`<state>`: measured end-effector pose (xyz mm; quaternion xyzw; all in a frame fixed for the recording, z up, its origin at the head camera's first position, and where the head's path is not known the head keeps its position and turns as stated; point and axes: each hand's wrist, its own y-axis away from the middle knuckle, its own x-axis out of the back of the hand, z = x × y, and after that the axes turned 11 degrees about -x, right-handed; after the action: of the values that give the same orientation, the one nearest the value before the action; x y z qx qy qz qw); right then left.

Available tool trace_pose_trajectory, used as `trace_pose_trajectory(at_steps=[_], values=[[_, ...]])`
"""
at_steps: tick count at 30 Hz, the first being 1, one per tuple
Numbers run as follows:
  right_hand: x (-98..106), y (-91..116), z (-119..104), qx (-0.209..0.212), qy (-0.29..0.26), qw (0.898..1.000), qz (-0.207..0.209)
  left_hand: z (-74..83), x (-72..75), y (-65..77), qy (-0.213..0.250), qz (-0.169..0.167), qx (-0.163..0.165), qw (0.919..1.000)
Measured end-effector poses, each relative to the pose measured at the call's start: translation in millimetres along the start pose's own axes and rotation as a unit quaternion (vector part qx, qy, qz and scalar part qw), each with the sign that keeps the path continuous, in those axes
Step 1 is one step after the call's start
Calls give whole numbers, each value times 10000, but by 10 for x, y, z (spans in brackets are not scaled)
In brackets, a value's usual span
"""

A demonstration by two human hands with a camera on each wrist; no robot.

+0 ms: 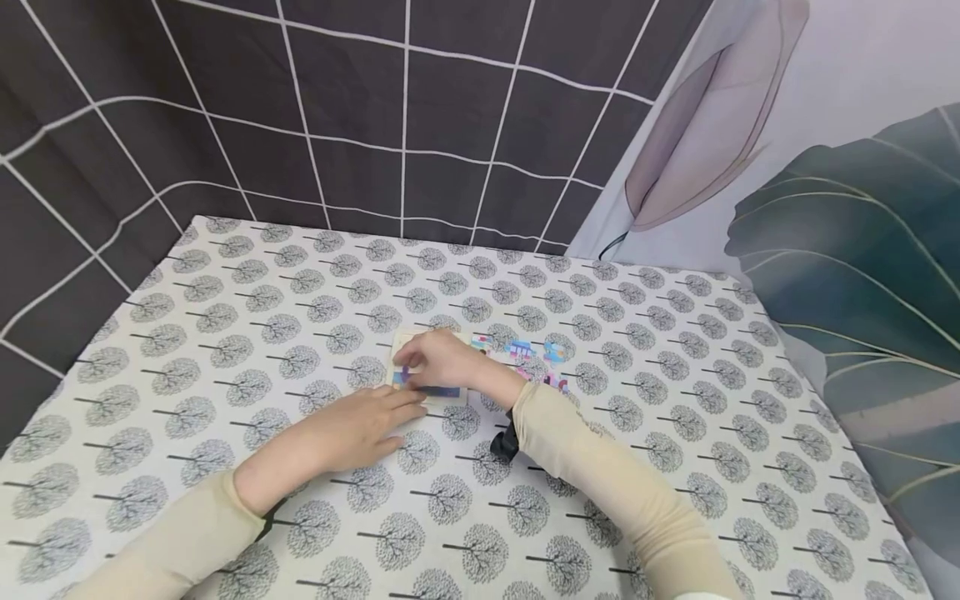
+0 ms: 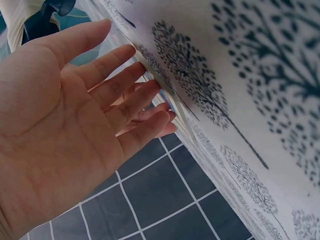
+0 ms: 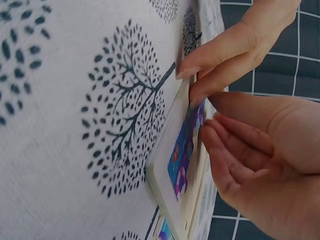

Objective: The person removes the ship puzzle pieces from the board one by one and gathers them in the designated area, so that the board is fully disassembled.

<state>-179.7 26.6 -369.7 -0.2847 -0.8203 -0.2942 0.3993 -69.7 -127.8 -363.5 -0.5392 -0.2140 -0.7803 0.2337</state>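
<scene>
A shallow light-coloured jigsaw board lies on the cloth, part of its blue and purple picture filled in. My right hand is over the board with bent fingers. In the right wrist view its thumb and index fingertip come together at the picture and pinch a puzzle piece there, mostly hidden by the fingertips. My left hand lies at the near left of the board, palm down. Its fingers stretch out in the left wrist view, with fingertips at the board's edge.
Several loose puzzle pieces in pink, blue and white lie right of the board, partly behind the right forearm. The table cloth has a tree print. A dark curtain with white grid lines hangs behind, with a leaf-patterned one at right.
</scene>
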Motion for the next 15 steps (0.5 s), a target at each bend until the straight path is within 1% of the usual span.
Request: trace_pose_trajectory(at_steps=[9,15], values=[[9,-38,9,-119,-23,9999,-34,32,6,-3,-55,-21,44,10000],[-3,-64,2,-350,-141,9992,-128,56,7,1,-53,-105,91,9999]])
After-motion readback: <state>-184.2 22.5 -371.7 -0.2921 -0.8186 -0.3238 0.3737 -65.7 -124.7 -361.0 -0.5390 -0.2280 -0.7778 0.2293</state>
